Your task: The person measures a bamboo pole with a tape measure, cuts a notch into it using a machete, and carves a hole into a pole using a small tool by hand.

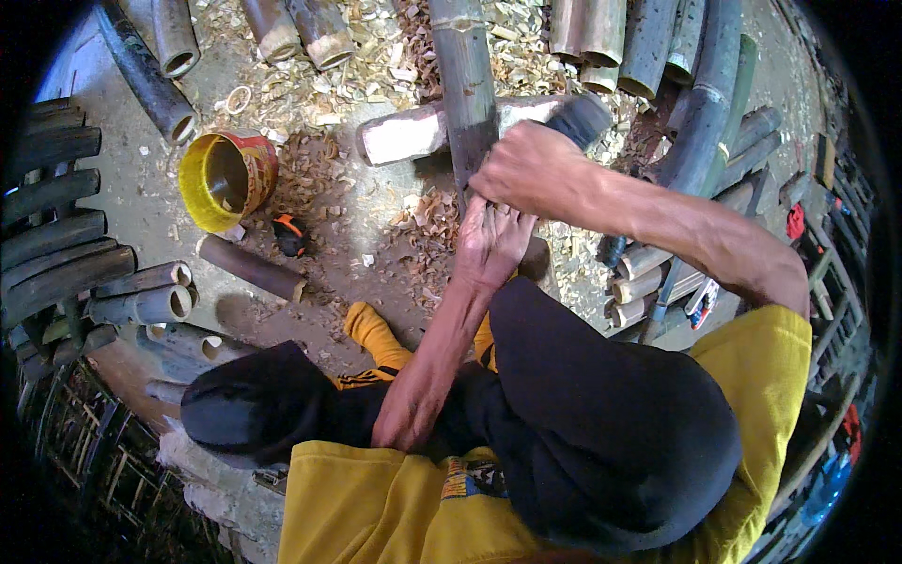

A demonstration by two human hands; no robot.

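Note:
A long dark bamboo pole (468, 70) runs away from me, resting across a block with a pale, whitish face (404, 137). My left hand (495, 237) is closed at the near end of the pole; its fingertips are hidden, and what it grips does not show. Just above it, touching or nearly so, my right hand (531, 169) is a fist around a tool. Only the tool's thick, dark end (580, 120) sticks out past the fist, blurred; the rest is hidden. Brown shavings (427, 221) lie beside the pole.
A yellow-red bucket (197, 193) lies tipped at left, near an orange-black tape measure (291, 235) and a short bamboo piece (252, 267). Cut bamboo (592, 33) lies at the far right, more bamboo (56, 226) is stacked at left. Pale chips (366, 56) cover the ground.

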